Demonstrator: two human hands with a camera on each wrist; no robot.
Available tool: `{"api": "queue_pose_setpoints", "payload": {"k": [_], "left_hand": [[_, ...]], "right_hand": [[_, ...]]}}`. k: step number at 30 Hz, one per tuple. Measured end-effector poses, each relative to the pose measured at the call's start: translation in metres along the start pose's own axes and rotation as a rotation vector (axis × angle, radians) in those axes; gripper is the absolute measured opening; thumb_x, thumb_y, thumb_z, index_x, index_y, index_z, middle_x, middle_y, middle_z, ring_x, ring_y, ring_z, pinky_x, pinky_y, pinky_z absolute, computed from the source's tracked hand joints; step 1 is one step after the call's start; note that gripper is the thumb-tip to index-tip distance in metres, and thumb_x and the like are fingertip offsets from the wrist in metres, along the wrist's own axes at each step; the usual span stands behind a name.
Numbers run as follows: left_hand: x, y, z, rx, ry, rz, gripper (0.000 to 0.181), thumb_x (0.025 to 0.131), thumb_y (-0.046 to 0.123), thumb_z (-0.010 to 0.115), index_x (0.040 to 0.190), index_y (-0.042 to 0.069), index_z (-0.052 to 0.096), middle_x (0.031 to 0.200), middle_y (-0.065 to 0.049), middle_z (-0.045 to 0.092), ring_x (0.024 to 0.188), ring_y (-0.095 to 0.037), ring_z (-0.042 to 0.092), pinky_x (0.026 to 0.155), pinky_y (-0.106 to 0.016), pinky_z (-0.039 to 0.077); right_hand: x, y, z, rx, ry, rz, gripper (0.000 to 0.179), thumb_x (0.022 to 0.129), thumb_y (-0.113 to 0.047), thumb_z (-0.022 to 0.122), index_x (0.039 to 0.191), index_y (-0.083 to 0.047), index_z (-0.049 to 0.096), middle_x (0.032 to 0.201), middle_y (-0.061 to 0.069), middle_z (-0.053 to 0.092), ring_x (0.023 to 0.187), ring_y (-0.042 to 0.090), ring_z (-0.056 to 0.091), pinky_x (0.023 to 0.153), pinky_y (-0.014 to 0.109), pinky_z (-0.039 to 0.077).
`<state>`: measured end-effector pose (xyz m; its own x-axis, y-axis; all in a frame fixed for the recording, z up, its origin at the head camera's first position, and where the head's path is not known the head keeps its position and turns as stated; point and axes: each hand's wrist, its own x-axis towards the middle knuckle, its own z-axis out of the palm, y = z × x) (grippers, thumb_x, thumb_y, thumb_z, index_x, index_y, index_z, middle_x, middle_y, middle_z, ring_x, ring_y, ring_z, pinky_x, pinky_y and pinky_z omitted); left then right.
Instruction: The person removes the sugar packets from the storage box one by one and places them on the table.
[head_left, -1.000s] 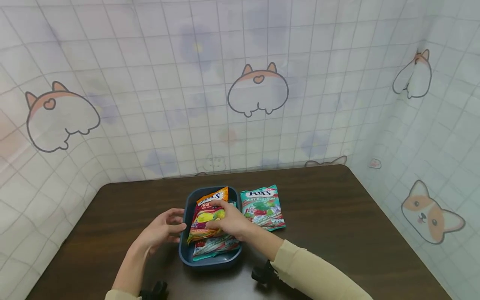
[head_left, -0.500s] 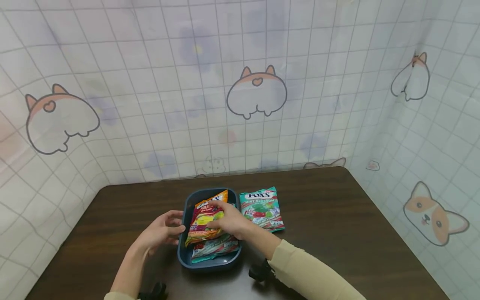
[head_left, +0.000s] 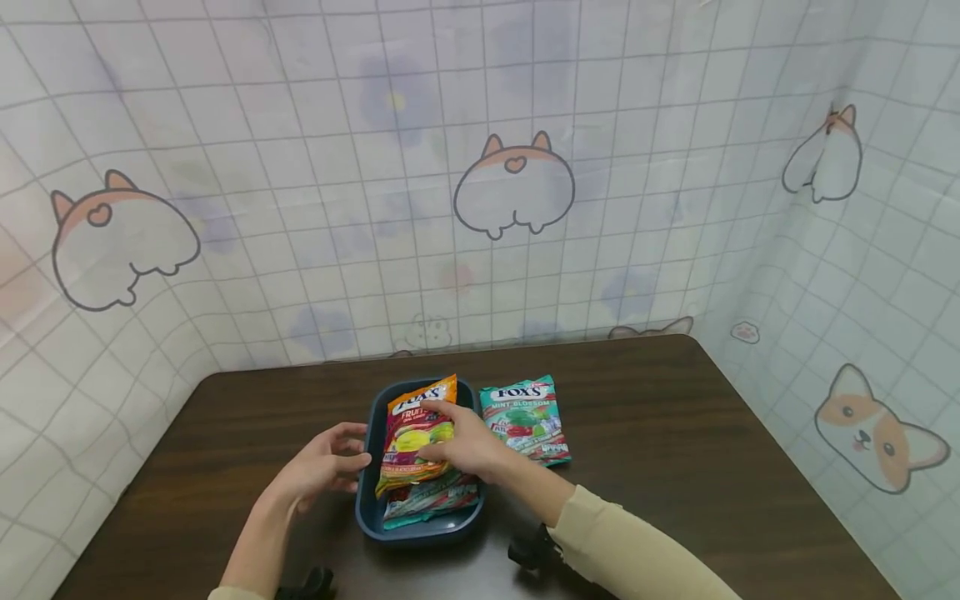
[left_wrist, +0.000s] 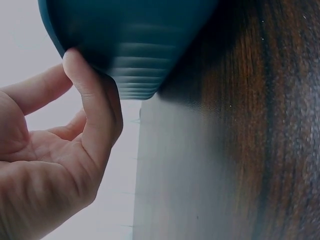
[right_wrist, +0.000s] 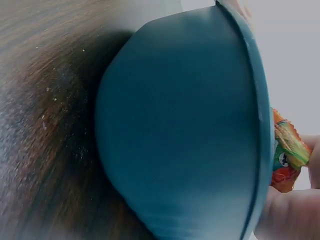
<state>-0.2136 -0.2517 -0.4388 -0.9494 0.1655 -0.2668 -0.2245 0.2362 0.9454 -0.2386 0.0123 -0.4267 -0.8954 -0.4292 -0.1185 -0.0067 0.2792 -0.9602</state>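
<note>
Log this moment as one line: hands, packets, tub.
right hand: holds orange packet | blue tub: teal packet, overlapped by orange packet | left hand: at tub's rim | table: second teal packet, right of tub

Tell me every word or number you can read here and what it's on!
"FOX'S" on the green bag.
"MINT BLOSSOM" below that, same bag.
"FOX'S" on the orange bag.
"FRUI" below that; its end is unclear near the fingers.
Smaller print: too tiny to read.
Partly covered bag in the blue tub: nothing readable.

The right hand [head_left: 468, 443] hides part of the orange bag [head_left: 405, 442] from me. I can't read the lower bag [head_left: 431, 498], partly covered.
</note>
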Motion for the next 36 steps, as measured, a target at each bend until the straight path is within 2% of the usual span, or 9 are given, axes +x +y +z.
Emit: {"api": "queue_pose_setpoints", "payload": {"k": [4,10,18,23,36], "left_hand": [[-0.001,0.000,0.000,-0.002,0.005,-0.005,0.055,0.100,0.006,0.066,0.147,-0.003,0.039,0.122,-0.022,0.053,0.091,-0.027,0.063,0.074,-0.039,0.059],[-0.003,-0.002,0.001,-0.014,-0.013,-0.007,0.056,0.101,0.005,0.064,0.149,-0.004,0.037,0.121,-0.021,0.053,0.090,-0.026,0.063,0.073,-0.040,0.059],[-0.001,0.002,-0.002,-0.012,-0.029,0.011,0.056,0.100,0.006,0.065,0.148,-0.005,0.037,0.119,-0.020,0.053,0.088,-0.025,0.062,0.074,-0.039,0.059],[-0.002,0.003,-0.002,-0.015,-0.012,0.013,0.054,0.101,0.005,0.065,0.147,-0.004,0.039,0.119,-0.020,0.054,0.088,-0.025,0.063,0.074,-0.039,0.059],[-0.006,-0.001,0.000,-0.033,-0.001,0.020,0.053,0.101,0.004,0.063,0.148,-0.004,0.039,0.121,-0.023,0.055,0.085,-0.025,0.063,0.072,-0.038,0.058]], "right_hand": [[-0.006,0.000,-0.008,-0.008,-0.003,-0.041,0.067,0.091,-0.017,0.080,0.151,-0.022,0.051,0.133,0.013,0.056,0.107,0.027,0.057,0.092,0.047,0.052],[-0.016,-0.002,-0.025,-0.030,-0.005,-0.060,0.069,0.091,-0.021,0.081,0.152,-0.024,0.050,0.138,0.014,0.051,0.111,0.029,0.055,0.094,0.047,0.052],[-0.023,-0.004,-0.049,0.076,-0.012,-0.112,0.070,0.094,-0.017,0.077,0.156,-0.023,0.045,0.140,0.017,0.049,0.112,0.031,0.058,0.092,0.043,0.054],[-0.032,-0.006,-0.062,0.133,-0.005,-0.100,0.071,0.094,-0.014,0.077,0.156,-0.025,0.044,0.141,0.018,0.048,0.113,0.032,0.058,0.091,0.041,0.055],[-0.052,0.005,-0.093,0.101,0.027,-0.071,0.072,0.095,-0.018,0.076,0.157,-0.026,0.042,0.140,0.019,0.048,0.111,0.031,0.057,0.089,0.037,0.054]]}}
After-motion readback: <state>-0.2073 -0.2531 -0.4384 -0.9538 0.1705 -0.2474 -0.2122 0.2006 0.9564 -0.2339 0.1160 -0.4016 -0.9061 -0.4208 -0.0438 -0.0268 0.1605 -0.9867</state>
